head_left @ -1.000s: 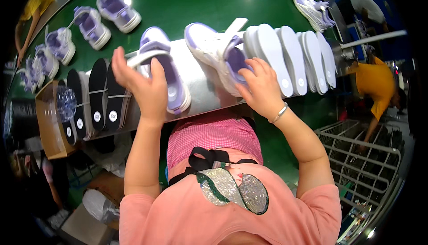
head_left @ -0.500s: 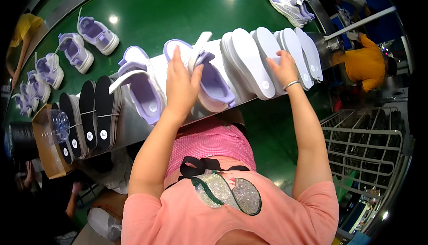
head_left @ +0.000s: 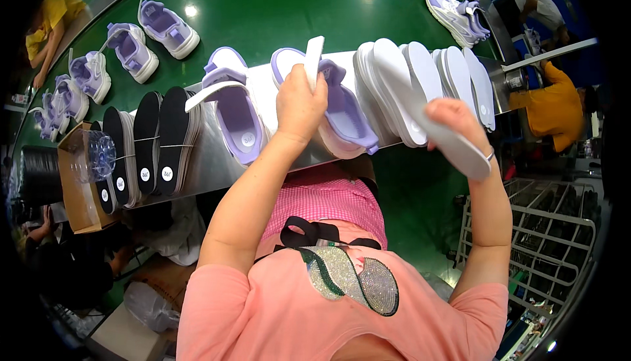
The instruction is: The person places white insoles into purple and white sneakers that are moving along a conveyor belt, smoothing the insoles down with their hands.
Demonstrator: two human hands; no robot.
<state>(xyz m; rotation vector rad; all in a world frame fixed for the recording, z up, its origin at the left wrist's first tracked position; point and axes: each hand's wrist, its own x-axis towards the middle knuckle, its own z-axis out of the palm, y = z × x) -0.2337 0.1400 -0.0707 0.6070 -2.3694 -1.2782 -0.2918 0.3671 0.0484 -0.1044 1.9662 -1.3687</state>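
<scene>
My left hand (head_left: 301,104) is closed on the white strap of a white-and-lilac shoe (head_left: 347,119), whose opening faces me. In my right hand (head_left: 460,123) is a pale insole (head_left: 427,112), tilted and blurred by motion, held over the front edge of the work surface. Left of my left hand sits a second white-and-lilac shoe (head_left: 238,121), its strap folded out and a round label visible inside. Stacks of white insoles (head_left: 420,72) stand side by side next to the right hand.
Stacks of black insoles (head_left: 172,131) tied with string lie at the left, beside a cardboard box (head_left: 73,187) with clear plastic in it. Several shoes (head_left: 135,52) line the green belt (head_left: 276,6); another pair (head_left: 457,18) is at far right. A wire rack (head_left: 539,229) stands right.
My right hand has lifted an insole off the white stacks and drawn it toward me. The left hand has closed round the shoe's strap. The whole view has shifted slightly.
</scene>
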